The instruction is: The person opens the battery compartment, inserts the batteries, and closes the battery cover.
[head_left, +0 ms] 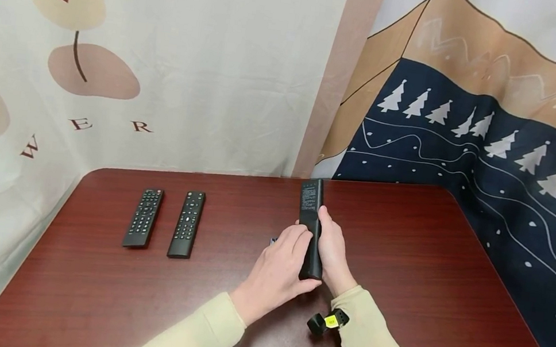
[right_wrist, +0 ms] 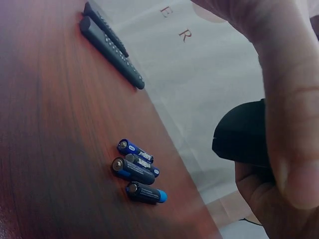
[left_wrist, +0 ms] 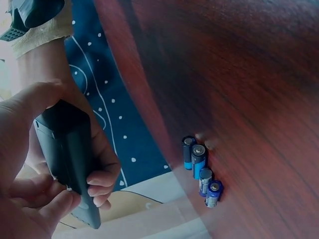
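above the table (head_left: pixel 86 289), remote (head_left: pixel 312 202) in grip of right hand (head_left: pixel 334 257) and, seemingly, left hand (head_left: pixel 277 273)

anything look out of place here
Nothing looks spilled or damaged. Slightly askew: the four batteries sit in a ragged row, ends not flush. The held remote shows its printed back, unlike the two remotes lying buttons up on the table.

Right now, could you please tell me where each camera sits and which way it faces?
Head: worn on the head, facing forward and down at the table; left hand, right hand and sleeves show.
Left wrist: on that wrist, facing the held remote; both hands show.
Right wrist: on that wrist, facing across the table toward two lying remotes; right thumb shows large.
Shared: both wrist views show four batteries.
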The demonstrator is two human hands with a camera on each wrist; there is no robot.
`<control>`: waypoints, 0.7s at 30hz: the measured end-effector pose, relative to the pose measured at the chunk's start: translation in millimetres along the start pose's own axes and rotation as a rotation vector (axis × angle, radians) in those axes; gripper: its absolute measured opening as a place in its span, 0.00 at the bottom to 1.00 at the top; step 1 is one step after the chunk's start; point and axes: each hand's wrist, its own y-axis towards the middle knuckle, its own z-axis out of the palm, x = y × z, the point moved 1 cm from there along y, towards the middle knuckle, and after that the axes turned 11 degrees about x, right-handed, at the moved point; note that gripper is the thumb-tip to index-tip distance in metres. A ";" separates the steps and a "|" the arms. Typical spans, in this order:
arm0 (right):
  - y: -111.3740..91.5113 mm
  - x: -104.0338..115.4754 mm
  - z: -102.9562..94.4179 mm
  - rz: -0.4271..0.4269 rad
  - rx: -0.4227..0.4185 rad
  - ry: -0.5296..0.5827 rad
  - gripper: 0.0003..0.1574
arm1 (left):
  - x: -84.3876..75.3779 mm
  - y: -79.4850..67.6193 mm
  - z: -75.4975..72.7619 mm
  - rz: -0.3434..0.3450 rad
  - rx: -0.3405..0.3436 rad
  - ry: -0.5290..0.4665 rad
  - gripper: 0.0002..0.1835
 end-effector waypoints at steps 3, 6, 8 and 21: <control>-0.6 1.2 0.5 0.003 -0.011 -0.017 0.41 | 0.3 -0.7 -0.7 -0.020 0.013 -0.032 0.49; -1.1 1.7 0.5 0.003 -0.017 -0.019 0.40 | 0.9 -1.8 -1.7 -0.034 0.029 -0.083 0.51; -1.2 1.5 0.4 0.005 -0.015 -0.021 0.41 | 1.6 -2.6 -2.9 -0.038 0.038 -0.117 0.51; -2.2 0.3 -1.2 -0.008 -0.026 -0.049 0.41 | 7.9 -10.8 -6.9 -0.017 0.011 -0.256 0.46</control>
